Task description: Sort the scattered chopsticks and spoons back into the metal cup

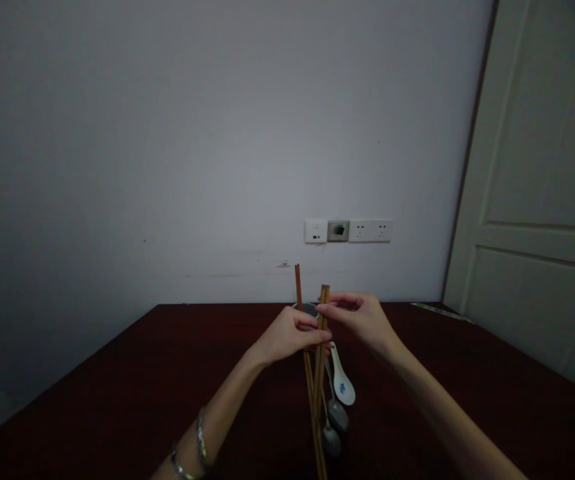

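Observation:
A pair of wooden chopsticks (319, 373) stands nearly upright between my two hands. My left hand (295, 332) pinches it around the middle with thumb and fingers. Near its top end, the thumb and fingertips of my right hand (355, 312) close on the same pair. Behind my left hand is a round cup (305, 309), mostly hidden, with reddish-brown chopsticks (298, 285) rising at its left side. Below the hands, more wooden chopsticks (309, 377) lie on the table, partly covered by the held pair. To their right are two metal spoons (338, 415) and a white soup spoon (343, 388) with a blue mark.
The dark red table (167, 393) reaches back to a pale wall (217, 167) with sockets and switches (370, 231). A flat strip (440, 311) lies at the table's far right edge, near a panelled door (542, 200).

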A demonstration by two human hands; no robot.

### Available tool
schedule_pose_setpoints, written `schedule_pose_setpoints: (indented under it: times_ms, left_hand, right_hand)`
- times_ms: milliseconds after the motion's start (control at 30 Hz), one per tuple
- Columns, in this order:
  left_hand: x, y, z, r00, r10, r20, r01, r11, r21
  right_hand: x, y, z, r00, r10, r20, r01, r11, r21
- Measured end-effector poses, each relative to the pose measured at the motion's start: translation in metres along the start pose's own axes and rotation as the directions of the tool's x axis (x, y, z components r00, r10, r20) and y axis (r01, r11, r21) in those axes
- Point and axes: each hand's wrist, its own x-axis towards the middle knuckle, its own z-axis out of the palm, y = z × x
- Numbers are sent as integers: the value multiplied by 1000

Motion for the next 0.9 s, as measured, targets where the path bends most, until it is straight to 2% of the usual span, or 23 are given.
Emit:
schedule_pose_setpoints:
  times_ms: [167,233,300,367,433,533,600,700,900]
  left_hand:
    - [2,-6,-20,1000,-14,23,14,1000,-24]
    - [6,-18,-35,999,-23,-37,20,997,-74]
    - [10,-39,-53,985,-66,-158,45,990,-134]
    - [13,-67,-72,939,-172,-299,111,971,-211]
    - [13,-99,-90,857,-291,-426,178,942,-285]
    - [6,-145,-108,749,-406,-524,228,900,-372]
    - [1,-168,-114,707,-436,-557,227,886,-405]
    - [-5,-188,-118,674,-439,-594,203,883,-423]
    - [-3,-206,-119,660,-369,-655,145,917,-371]
  right_hand:
    - [11,3,-2,998,4,-70,-6,1000,-29]
    - [22,0,-6,995,-17,-97,13,999,-39]
    - [37,-5,-11,993,-36,-112,34,999,-23]
    - [58,-13,-18,992,-52,-118,54,998,12]
    - [81,-20,-24,989,-81,-127,86,996,29]
    - [118,-30,-30,982,-118,-145,121,993,14]
    - [140,-32,-31,979,-115,-165,113,993,-23]
    - [167,-28,-29,979,-118,-166,109,992,-63]
    - [199,2,-21,980,-74,-184,49,989,-137]
